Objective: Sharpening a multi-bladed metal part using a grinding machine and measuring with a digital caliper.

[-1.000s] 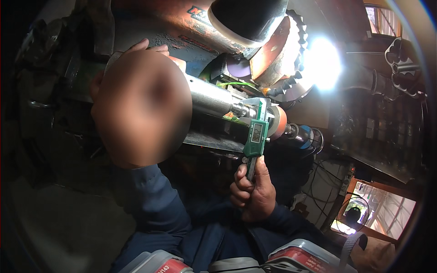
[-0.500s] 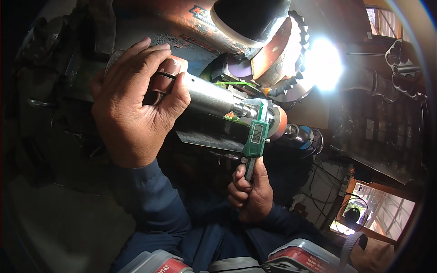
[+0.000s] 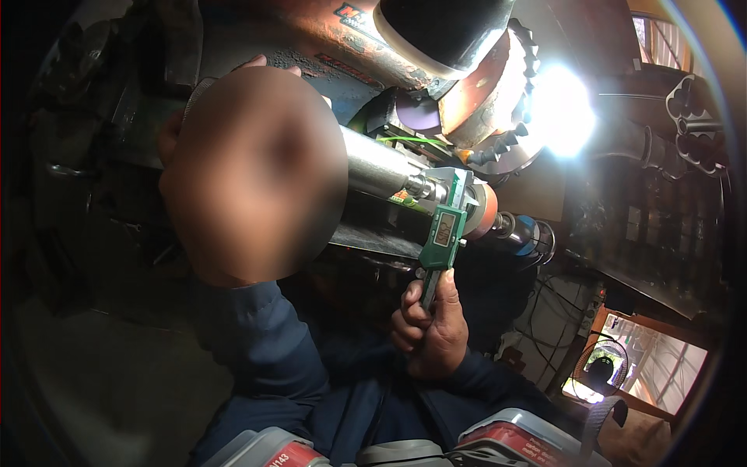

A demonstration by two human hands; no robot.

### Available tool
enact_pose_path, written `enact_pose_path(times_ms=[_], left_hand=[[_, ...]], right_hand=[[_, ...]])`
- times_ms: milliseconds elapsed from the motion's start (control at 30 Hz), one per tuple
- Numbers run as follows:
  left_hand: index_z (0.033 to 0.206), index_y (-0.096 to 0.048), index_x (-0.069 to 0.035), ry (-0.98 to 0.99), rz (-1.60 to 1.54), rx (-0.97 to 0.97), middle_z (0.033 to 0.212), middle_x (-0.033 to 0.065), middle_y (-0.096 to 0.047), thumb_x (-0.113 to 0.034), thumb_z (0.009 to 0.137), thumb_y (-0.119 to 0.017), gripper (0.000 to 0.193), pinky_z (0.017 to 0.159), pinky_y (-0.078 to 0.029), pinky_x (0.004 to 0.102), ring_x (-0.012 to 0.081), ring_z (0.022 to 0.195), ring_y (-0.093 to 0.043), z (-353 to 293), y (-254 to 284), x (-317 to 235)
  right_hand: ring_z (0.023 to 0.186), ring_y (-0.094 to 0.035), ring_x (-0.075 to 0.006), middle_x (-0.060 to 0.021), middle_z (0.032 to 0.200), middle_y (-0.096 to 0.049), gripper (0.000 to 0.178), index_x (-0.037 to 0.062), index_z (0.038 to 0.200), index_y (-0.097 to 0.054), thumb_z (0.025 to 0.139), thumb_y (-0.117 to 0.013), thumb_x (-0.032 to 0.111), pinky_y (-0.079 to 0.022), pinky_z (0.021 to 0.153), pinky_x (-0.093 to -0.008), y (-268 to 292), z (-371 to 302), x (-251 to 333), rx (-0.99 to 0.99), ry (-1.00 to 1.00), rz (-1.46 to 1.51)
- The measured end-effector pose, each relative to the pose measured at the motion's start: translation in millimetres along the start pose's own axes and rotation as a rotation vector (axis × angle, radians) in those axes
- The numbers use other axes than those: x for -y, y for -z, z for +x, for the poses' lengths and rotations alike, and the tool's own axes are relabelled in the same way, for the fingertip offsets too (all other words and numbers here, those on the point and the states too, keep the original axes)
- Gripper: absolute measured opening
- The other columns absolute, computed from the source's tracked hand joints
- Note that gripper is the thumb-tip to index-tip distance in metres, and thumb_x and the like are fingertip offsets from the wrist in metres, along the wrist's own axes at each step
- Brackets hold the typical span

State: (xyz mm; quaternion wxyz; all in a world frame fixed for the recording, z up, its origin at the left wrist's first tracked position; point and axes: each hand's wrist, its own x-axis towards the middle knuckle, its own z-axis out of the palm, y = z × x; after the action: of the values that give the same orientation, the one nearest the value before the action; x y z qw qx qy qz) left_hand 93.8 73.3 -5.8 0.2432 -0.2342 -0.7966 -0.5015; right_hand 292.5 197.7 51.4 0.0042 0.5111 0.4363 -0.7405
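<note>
Caliper in the right hand, jaws up at a narrow shaft

Green body nearly upright, leaning slightly right at the top, with digits on the small screen. Fingers of the right hand curled tight round the lower beam, thumb along its side just under the body. Jaws between a bright metal cylinder to the left and an orange-red disc to the right; exact contact too fine to judge. Beyond the disc, in the same line, a dark part with a blue band.

Left hand mostly lost under a blur, over the left stretch of the cylinder; impossible to tell whether apart or clamped. Only a few fingertips clear along the upper edge.

Dark blue sleeves on both arms. Above the cylinder, a black rounded shade and a glaring white light. Lower right, a round fan before a bright opening. At the bottom edge, grey cartridges with red labels.
</note>
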Motion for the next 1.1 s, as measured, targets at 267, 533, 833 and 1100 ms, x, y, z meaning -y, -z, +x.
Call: enact_pose_path(times_ms=[267, 533, 833, 1100], left_hand=[[0.107, -0.07, -0.001, 0.006, -0.001, 0.003, 0.095, 0.0085, -0.071, -0.013, 0.079, -0.078, 0.031, 0.076, -0.055, 0.0307, 0.0267, 0.106, -0.065, -0.1, 1.4, -0.2], [0.106, -0.07, -0.002, -0.001, 0.009, 0.009, 0.098, 0.0095, -0.071, -0.012, 0.078, -0.077, 0.031, 0.073, -0.055, 0.0299, 0.0256, 0.106, -0.065, -0.7, 1.8, 0.5], [0.106, -0.07, -0.002, 0.003, -0.008, 0.002, 0.1, 0.0103, -0.071, -0.012, 0.079, -0.077, 0.03, 0.071, -0.056, 0.0289, 0.0246, 0.105, -0.066, -0.8, -0.4, 0.9], [0.107, -0.071, -0.003, -0.009, -0.011, -0.002, 0.105, 0.0115, -0.07, -0.013, 0.078, -0.078, 0.031, 0.07, -0.056, 0.0281, 0.0227, 0.1, -0.066, 1.8, 2.0, 0.2]], right_hand=[[0.044, -0.022, -0.006, 0.0065, 0.058, -0.026, 0.056, 0.0095, 0.086, -0.053, 0.099, -0.036, 0.061, -0.021, 0.041, -0.0238, 0.8, -1.1, 1.3, 0.005, -0.018, 0.035], [0.044, -0.02, -0.0056, 0.0076, 0.058, -0.025, 0.055, 0.012, 0.085, -0.052, 0.098, -0.035, 0.062, -0.02, 0.041, -0.0229, 1.0, -0.2, 0.8, 0.009, -0.018, 0.011], [0.044, -0.021, -0.0057, 0.0075, 0.058, -0.026, 0.055, 0.0121, 0.086, -0.052, 0.099, -0.034, 0.062, -0.02, 0.041, -0.0227, 0.1, -1.6, 4.3, 0.001, -0.042, 0.016], [0.045, -0.022, -0.0059, 0.0068, 0.06, -0.028, 0.055, 0.0111, 0.088, -0.053, 0.1, -0.033, 0.061, -0.021, 0.041, -0.0229, -2.2, -0.8, 3.1, 0.033, -0.02, 0.036]])
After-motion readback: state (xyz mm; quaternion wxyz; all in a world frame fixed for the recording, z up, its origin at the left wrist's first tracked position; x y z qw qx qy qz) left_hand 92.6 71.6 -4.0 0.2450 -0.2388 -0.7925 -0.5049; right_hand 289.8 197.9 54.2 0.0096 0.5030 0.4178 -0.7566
